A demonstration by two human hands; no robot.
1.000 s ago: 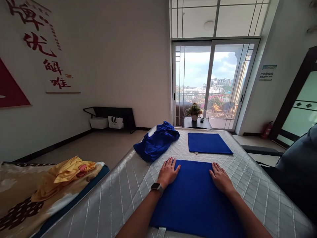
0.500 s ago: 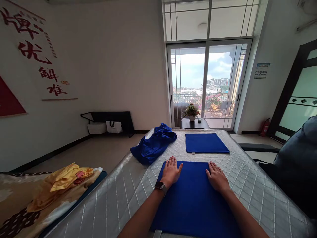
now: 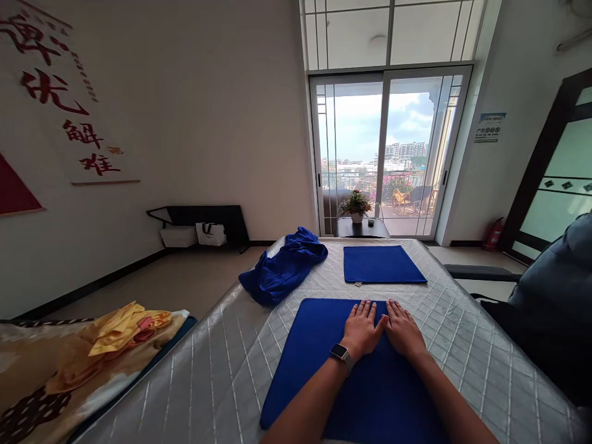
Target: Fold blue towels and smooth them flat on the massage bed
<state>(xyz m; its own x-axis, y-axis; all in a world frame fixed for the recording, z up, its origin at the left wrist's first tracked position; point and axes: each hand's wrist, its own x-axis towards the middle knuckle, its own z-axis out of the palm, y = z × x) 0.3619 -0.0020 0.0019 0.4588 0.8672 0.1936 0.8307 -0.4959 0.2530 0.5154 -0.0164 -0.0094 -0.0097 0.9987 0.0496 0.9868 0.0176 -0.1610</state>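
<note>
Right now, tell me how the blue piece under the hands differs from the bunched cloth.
The flat piece lies spread smooth, while the bunched cloth is heaped in folds. Left hand and right hand rest on the flat piece; neither touches the bunched cloth. Both are deep blue and lie on the silver quilted cover.

A potted plant (image 3: 356, 206) stands on a dark side table (image 3: 346, 230) before glass sliding doors (image 3: 350, 129). A white bag (image 3: 211, 234) sits at a black rack (image 3: 222, 215). Yellow cloth (image 3: 118, 331) lies on patterned bedding (image 3: 23, 361).
</note>
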